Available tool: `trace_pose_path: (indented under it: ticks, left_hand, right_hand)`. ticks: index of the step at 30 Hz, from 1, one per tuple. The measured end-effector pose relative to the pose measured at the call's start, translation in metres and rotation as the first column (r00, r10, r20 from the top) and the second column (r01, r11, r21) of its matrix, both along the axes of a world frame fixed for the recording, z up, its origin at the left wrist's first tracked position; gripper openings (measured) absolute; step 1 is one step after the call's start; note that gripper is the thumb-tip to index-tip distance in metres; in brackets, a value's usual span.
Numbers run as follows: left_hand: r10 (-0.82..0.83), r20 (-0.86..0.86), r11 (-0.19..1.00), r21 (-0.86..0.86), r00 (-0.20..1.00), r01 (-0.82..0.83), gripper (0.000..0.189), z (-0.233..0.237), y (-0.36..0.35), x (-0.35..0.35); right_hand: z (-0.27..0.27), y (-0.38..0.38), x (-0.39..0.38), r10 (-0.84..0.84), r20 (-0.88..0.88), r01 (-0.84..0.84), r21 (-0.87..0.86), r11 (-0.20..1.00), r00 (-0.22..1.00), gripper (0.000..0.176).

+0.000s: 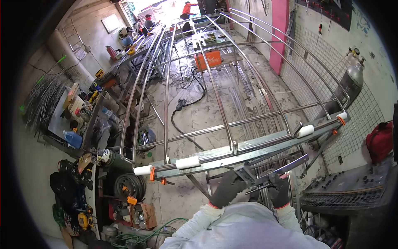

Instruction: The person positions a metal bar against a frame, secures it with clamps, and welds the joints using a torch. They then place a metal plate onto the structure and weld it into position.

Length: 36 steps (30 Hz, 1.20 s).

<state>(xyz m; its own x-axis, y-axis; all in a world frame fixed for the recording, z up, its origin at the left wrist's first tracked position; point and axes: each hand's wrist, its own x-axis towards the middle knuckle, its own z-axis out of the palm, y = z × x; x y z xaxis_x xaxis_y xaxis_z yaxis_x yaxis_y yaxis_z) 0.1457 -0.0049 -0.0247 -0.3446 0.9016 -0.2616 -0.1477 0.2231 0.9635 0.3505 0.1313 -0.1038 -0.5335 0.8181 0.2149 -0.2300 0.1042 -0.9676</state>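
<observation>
My left hand (229,189), in a dark work glove with a red cuff edge, is at the near side of the long metal frame (224,112). Its fingers meet a dark angular metal piece (245,174), and their grip is partly hidden. My right hand (279,191), gloved the same way, is closed around a dark metal tool with a flat bar (292,164) that slants up to the right. Just beyond both hands, the frame's curved end tube lies along a grey support beam (248,155), with white sleeves (188,162) and orange clamps (152,173).
An orange welding machine (208,60) stands beneath the frame, its black cable on the floor. A gas cylinder (351,79) leans at the right wall. Tools crowd the left bench (89,97). A person in orange (188,9) is at the far end. Green hose (143,237) lies lower left.
</observation>
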Motion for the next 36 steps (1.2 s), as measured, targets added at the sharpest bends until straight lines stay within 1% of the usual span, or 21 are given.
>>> trace_pose_path:
  ticks: [2, 4, 5, 6, 7, 8, 10, 11, 12, 13, 15, 16, 17, 18, 20, 23, 24, 26, 28, 32, 36]
  left_hand:
    - [0.094, -0.167, 0.995, -0.026, 0.981, -0.1, 0.08, 0.003, -0.02, -0.024]
    - [0.403, -0.518, 0.891, 0.409, 0.755, -0.196, 0.078, 0.005, -0.026, -0.046]
    - [0.393, -0.519, 0.896, 0.403, 0.759, -0.188, 0.078, 0.014, -0.032, -0.056]
    - [0.221, -0.779, 0.947, 0.314, 0.586, 0.061, 0.082, 0.04, -0.036, -0.063]
    - [0.056, -0.946, 0.951, 0.148, 0.319, 0.271, 0.086, 0.053, -0.04, -0.066]
    - [-0.018, -0.957, 0.931, 0.09, 0.291, 0.354, 0.067, 0.049, -0.041, -0.061]
    - [-0.281, -0.944, 0.878, -0.18, 0.173, 0.444, 0.043, 0.012, -0.052, -0.059]
    - [-0.407, -0.905, 0.858, -0.334, 0.121, 0.389, 0.027, -0.003, -0.055, -0.059]
    - [-0.308, -0.905, 0.873, -0.146, 0.293, 0.466, 0.025, -0.036, -0.062, -0.071]
    - [-0.299, -0.907, 0.889, -0.152, 0.296, 0.432, 0.024, -0.037, -0.067, -0.074]
    - [-0.201, -0.924, 0.93, -0.076, 0.324, 0.359, 0.013, -0.033, -0.071, -0.083]
    - [-0.101, -0.934, 0.95, 0.011, 0.341, 0.311, 0.011, -0.028, -0.073, -0.089]
    - [-0.102, -0.908, 0.977, -0.014, 0.407, 0.212, 0.015, -0.027, -0.08, -0.1]
    - [-0.088, -0.881, 0.993, -0.042, 0.464, 0.109, 0.019, -0.025, -0.083, -0.112]
    - [0.045, -0.838, 0.997, 0.004, 0.544, -0.077, 0.025, -0.023, -0.08, -0.131]
    - [0.194, -0.84, 0.976, 0.11, 0.508, -0.19, 0.022, -0.011, -0.048, -0.14]
    - [0.19, -0.84, 0.977, 0.108, 0.509, -0.186, 0.022, -0.02, -0.037, -0.143]
    - [0.263, -0.913, 0.964, 0.26, 0.313, -0.05, 0.022, -0.047, -0.017, -0.149]
    - [0.127, -0.974, 0.99, 0.111, 0.188, -0.092, 0.02, -0.061, 0.001, -0.146]
    - [0.058, -0.979, 0.994, 0.039, 0.196, -0.099, 0.019, -0.081, 0.019, -0.14]
    - [0.036, -0.988, 0.995, 0.02, 0.153, -0.1, 0.02, -0.088, 0.028, -0.137]
  right_hand:
    - [0.017, -0.004, -0.001, -0.077, 0.219, -0.067, 0.581, 0.811, 0.973, 0.042]
    - [0.018, -0.011, -0.01, -0.086, 0.286, -0.1, 0.577, 0.81, 0.954, 0.051]
    - [0.021, -0.015, -0.016, -0.087, 0.332, -0.162, 0.651, 0.742, 0.939, 0.052]
    - [0.025, -0.02, -0.024, -0.09, 0.379, -0.227, 0.71, 0.666, 0.921, 0.053]
    - [0.032, -0.028, -0.031, -0.065, 0.362, -0.247, 0.745, 0.619, 0.93, 0.019]
    - [0.032, -0.038, -0.04, -0.065, 0.365, -0.247, 0.74, 0.626, 0.929, 0.019]
    - [0.021, -0.054, -0.053, 0.207, 0.345, -0.269, 0.142, 0.953, 0.915, 0.017]
    - [-0.014, -0.049, -0.057, -0.101, 0.428, -0.255, 0.694, 0.674, 0.898, 0.015]
    - [-0.031, -0.063, -0.055, 0.007, 0.529, -0.183, 0.281, 0.942, 0.849, 0.012]
    - [-0.008, -0.065, -0.059, 0.04, 0.562, -0.171, 0.182, 0.968, 0.826, 0.014]
    - [-0.018, -0.066, -0.053, -0.048, 0.454, -0.19, 0.463, 0.866, 0.89, 0.023]
    - [0.002, -0.068, -0.06, 0.074, 0.31, -0.183, 0.339, 0.923, 0.948, 0.033]
    - [-0.016, -0.062, -0.051, 0.185, 0.286, -0.201, 0.025, 0.979, 0.94, 0.04]
    - [0.009, -0.067, -0.07, 0.147, -0.148, -0.19, -0.338, 0.922, 0.978, 0.042]
    - [0.003, -0.056, -0.076, 0.089, -0.139, -0.148, -0.509, 0.848, 0.986, 0.04]
    - [-0.031, -0.032, -0.087, 0.058, 0.25, -0.005, -0.206, 0.979, 0.966, 0.037]
    - [-0.035, -0.024, -0.096, 0.054, 0.251, -0.001, -0.208, 0.978, 0.966, 0.037]
    - [-0.036, -0.015, -0.12, -0.032, 0.078, 0.068, -0.507, 0.859, 0.996, 0.041]
    - [-0.032, -0.006, -0.131, -0.007, 0.107, 0.061, -0.516, 0.855, 0.994, 0.032]
    - [-0.082, 0.002, -0.151, 0.042, 0.043, -0.011, -0.558, 0.83, 0.998, 0.023]
    - [-0.121, 0.009, -0.161, -0.021, 0.129, 0.088, -0.538, 0.839, 0.991, 0.024]
